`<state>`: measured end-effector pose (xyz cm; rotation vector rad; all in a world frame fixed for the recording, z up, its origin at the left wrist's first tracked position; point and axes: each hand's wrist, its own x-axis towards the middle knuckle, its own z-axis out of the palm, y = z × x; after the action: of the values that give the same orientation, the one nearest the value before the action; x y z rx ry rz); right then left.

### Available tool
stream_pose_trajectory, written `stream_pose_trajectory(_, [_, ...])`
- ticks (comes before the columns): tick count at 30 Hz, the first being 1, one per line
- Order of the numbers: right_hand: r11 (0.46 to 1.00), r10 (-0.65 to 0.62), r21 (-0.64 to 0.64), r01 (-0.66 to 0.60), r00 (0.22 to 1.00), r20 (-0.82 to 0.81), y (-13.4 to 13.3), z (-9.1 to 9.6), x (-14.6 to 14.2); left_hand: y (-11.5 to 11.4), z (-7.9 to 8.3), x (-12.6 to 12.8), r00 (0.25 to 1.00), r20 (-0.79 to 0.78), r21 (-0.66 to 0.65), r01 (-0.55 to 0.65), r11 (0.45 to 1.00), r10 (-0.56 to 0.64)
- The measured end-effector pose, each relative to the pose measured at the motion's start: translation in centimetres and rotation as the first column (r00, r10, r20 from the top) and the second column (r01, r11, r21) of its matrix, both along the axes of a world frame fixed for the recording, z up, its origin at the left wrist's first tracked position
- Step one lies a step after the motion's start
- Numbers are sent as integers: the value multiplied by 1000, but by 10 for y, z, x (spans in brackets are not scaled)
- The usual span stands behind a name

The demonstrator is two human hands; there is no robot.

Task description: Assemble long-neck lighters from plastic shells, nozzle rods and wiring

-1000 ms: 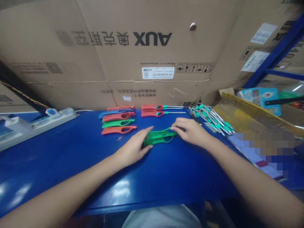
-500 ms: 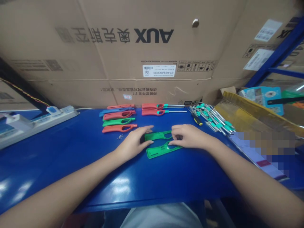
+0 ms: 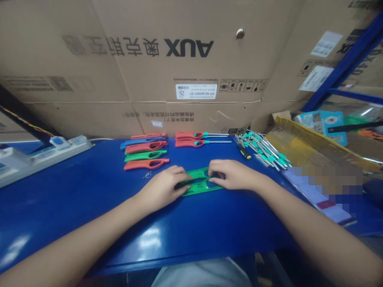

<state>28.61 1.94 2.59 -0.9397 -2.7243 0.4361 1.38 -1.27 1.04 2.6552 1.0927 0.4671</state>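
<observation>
Two green lighter casing halves lie side by side on the blue table, the far half and the near half almost touching. My left hand closes over their left ends, fingers on the far half and thumb on the near one. At the other end, my right hand grips both around the trigger openings, fingers curled and thumb on the near piece. Its fingers hide the right tips. A small heap of tiny metal bits lies left of the halves.
Red, blue and green lighter casings are stacked behind my left hand. Two red lighters with metal rods lie farther back. On the right are a yellow-black screwdriver, a pile of metal rods and a taped carton. A power strip runs along the left.
The two green halves have come closer together, the near one shifting toward the far one. My left hand has moved onto their left ends. The camera view has turned slightly.
</observation>
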Motion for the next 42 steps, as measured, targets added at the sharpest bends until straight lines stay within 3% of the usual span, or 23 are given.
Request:
stream_pose_trajectory(5, [1000, 1, 24, 0, 999, -42, 0, 1, 0, 4, 3, -5, 999, -33, 14, -38, 999, 39])
stream_pose_trajectory(7, [987, -117, 103, 126, 989, -86, 6, 4, 7, 6, 5, -7, 998, -38, 17, -40, 999, 40])
stream_pose_trajectory(8, [953, -238, 162, 255, 964, -115, 11, 7, 14, 7, 6, -8, 998, -45, 20, -36, 999, 36])
stream_pose_trajectory(9, [895, -360, 228, 383, 923, -137, 16, 10, 22, 8, 6, -9, 998, -55, 25, -28, 999, 30])
stream_pose_trajectory(11, [714, -625, 297, 634, 768, -139, 29, 16, 42, 10, 7, -10, 997, -78, 33, -9, 999, 12])
stream_pose_trajectory(13, [538, -813, 305, 786, 579, -57, 41, 18, 63, 11, 8, -11, 996, -93, 41, 8, 999, -4])
stream_pose_trajectory(14, [491, -857, 304, 817, 516, -4, 46, 18, 72, 11, 8, -12, 995, -96, 43, 11, 999, -7])
stream_pose_trajectory(16, [478, -868, 310, 822, 495, 27, 54, 14, 86, 11, 8, -12, 995, -95, 49, 14, 999, -10])
stream_pose_trajectory(21, [538, -835, 327, 777, 545, 79, 62, 0, 99, 9, 9, -12, 994, -105, 74, 30, 997, -23])
stream_pose_trajectory(26, [462, -884, 322, 826, 458, 93, 66, -6, 105, 8, 10, -12, 991, -133, 79, 35, 996, -24])
stream_pose_trajectory(35, [375, -926, 296, 879, 370, 76, 78, -24, 104, 8, 14, -11, 992, -127, 66, 35, 997, -26])
stream_pose_trajectory(42, [356, -930, 270, 894, 368, 6, 74, -11, 104, 9, 11, -13, 992, -125, 72, 36, 997, -27])
